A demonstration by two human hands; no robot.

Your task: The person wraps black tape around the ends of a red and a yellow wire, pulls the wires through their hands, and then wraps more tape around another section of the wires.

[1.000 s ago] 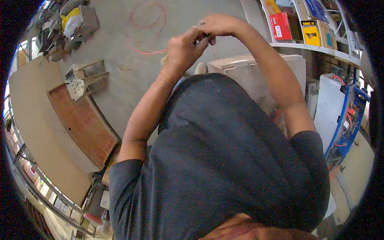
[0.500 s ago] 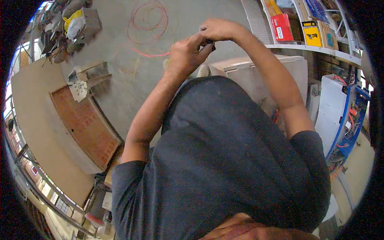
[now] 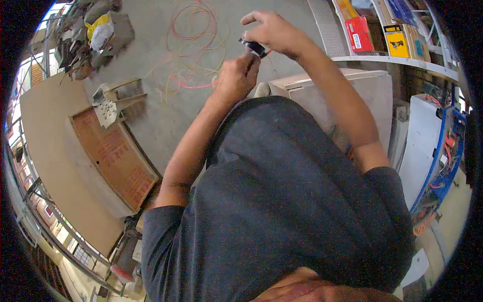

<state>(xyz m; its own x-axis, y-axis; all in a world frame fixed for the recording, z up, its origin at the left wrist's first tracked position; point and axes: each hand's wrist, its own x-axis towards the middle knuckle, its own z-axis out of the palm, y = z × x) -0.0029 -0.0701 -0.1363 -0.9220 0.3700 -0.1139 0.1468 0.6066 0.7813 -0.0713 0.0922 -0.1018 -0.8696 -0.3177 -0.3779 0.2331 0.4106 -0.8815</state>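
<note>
Too small and blurred to identify: a dark object (image 3: 255,48), lower end hidden by the left hand (image 3: 236,79). Smeared by blur: fingers of the right hand (image 3: 275,34), with contact on the object unclear. Mostly hidden beyond the dark shirt (image 3: 297,176): a shoe (image 3: 262,90). Cut off by the top edge: red cable loops (image 3: 215,27) and shelving (image 3: 422,64). Too small to read: lettering on the red box (image 3: 359,35) and brown panel (image 3: 113,156).

The left hand (image 3: 237,79) pinched a small black object (image 3: 255,48), its far side near the right hand's (image 3: 275,35) curved fingers. Beyond, red and yellow wire (image 3: 215,30) lay looped on the floor (image 3: 151,50). Red (image 3: 359,34) and yellow boxes (image 3: 396,42) stood on a shelf (image 3: 402,64), far right.
</note>
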